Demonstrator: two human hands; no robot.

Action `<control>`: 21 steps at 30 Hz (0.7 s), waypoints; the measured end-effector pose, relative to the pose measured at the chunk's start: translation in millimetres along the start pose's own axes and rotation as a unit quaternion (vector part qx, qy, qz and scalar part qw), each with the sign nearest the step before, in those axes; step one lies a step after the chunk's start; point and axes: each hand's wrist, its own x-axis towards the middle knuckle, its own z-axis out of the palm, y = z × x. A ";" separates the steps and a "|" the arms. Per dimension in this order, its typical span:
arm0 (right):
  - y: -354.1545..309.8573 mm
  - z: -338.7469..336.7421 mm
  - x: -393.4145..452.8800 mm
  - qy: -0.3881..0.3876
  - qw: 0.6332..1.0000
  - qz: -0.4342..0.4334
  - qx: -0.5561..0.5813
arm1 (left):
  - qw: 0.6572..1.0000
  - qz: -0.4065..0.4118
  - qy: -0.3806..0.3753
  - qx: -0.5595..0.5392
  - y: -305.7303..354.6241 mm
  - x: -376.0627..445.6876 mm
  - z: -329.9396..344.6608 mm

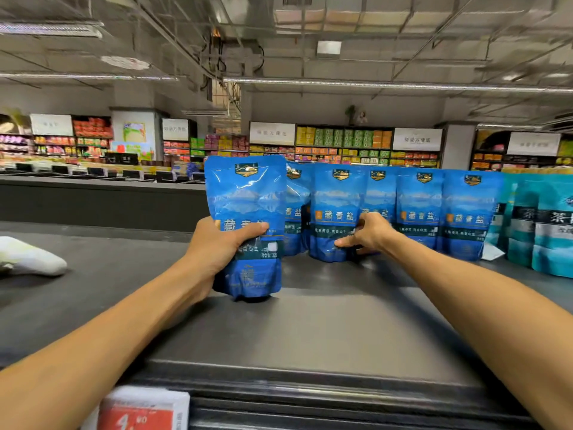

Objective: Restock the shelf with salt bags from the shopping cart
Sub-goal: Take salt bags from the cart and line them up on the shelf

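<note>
The left hand (217, 243) grips one upright blue salt bag (248, 225) on the grey shelf top (310, 330). The right hand (369, 232) pinches one of five blue bags (428, 212) standing in the far row; teal bags (545, 228) stand at right.

A row of salt bags (403, 212) stands upright on the shelf (310, 330). Left of the row and nearer the front edge, the left hand (217, 243) holds one bag (248, 218). Right of the row stand other bags (539, 225).
</note>
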 end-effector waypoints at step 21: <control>-56.4 -6.8 -137.1 -0.276 0.926 -0.130 0.223 | 0.998 0.010 -0.053 -0.039 39.1 -20.6 36.7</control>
